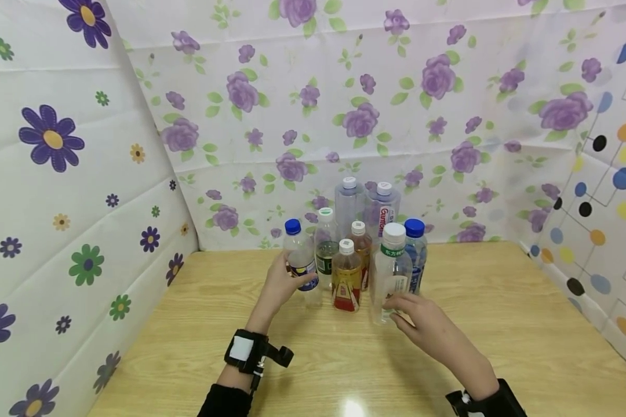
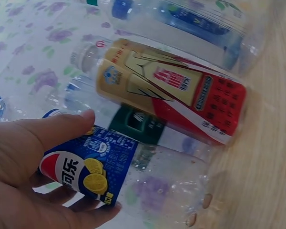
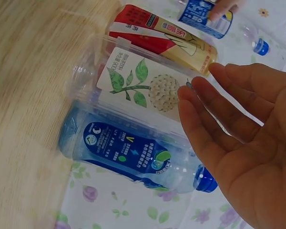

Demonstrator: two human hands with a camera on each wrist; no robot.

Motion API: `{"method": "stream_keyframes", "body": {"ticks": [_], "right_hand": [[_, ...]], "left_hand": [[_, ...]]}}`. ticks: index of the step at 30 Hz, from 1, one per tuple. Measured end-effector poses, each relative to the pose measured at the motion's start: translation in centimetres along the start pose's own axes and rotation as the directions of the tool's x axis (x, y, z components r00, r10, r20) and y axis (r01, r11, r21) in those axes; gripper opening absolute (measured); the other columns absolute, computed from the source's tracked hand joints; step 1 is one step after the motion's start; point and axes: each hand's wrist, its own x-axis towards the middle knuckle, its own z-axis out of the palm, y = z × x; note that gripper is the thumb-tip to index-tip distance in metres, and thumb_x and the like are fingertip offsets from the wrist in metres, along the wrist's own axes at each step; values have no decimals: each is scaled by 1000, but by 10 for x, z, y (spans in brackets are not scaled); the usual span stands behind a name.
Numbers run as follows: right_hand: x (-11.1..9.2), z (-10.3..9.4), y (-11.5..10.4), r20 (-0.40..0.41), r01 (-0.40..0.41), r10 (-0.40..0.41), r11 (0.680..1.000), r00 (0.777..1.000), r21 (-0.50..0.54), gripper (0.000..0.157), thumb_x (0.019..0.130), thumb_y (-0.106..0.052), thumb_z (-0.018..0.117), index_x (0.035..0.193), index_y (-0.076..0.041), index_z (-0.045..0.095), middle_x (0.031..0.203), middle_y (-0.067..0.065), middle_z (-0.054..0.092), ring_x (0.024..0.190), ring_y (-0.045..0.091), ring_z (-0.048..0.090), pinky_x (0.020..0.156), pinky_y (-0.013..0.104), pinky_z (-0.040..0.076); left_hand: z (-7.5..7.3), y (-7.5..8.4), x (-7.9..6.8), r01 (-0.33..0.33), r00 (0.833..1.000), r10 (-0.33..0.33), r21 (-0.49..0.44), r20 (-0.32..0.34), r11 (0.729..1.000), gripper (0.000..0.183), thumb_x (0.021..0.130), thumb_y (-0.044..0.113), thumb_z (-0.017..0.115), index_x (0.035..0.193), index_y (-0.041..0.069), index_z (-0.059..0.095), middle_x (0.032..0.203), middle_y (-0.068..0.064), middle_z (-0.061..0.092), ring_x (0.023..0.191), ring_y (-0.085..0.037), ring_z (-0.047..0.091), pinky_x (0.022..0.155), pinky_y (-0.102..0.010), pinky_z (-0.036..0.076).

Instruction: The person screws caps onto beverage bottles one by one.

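My left hand (image 1: pixel 279 285) grips a clear cola bottle (image 1: pixel 304 260) with a blue cap, its thumb and fingers round the blue label, which shows lemon slices in the left wrist view. The bottle stands upright at the left end of a group of bottles. My right hand (image 1: pixel 432 328) is beside a large clear bottle (image 1: pixel 392 267) with a white cap and green neck band. In the right wrist view its fingers (image 3: pixel 200 119) are loosely bent, their tips overlapping that bottle's upper part. Between the hands stands a red and gold tea bottle (image 1: pixel 346 278).
Behind stand a clear bottle with a green label (image 1: pixel 326 252), another amber bottle (image 1: pixel 363 246) and two tall clear bottles (image 1: pixel 348 202) near the floral backdrop (image 1: pixel 313 116). A blue-capped bottle (image 1: pixel 416 249) is at the right. All rest on a wooden table (image 1: pixel 501 313).
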Motion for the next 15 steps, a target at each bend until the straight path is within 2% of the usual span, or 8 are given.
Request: {"method": "stream_keyframes", "body": {"ticks": [3,8,15], "right_hand": [[0,-1,-1,16,-11,11,1000,1000,13,19,95,-6,71,113,-9,74,117,7,71,108,28,68,87,42,59],[5,2,-3,34,5,-6,1000,999,29,19,95,-6,71,113,-11,74,114,5,71,106,27,69,86,41,59],[6,9,-6,39,37,-38,999,999,18,18,93,-4,73,110,-10,74,118,11,71,108,31,69,88,45,58]], "left_hand": [[3,-8,3,-10,1000,10,8,-25,1000,63,86,14,84,139,2,51,134,-19,58,123,-36,57,97,-53,53],[2,-17,0,12,999,-12,2,-50,1000,68,88,14,82,143,1,45,136,-21,55,124,-38,56,98,-52,52],[-3,-15,-10,58,998,-58,-19,-20,998,76,91,16,79,150,-4,35,144,-26,49,134,-43,48,108,-57,44]]}}
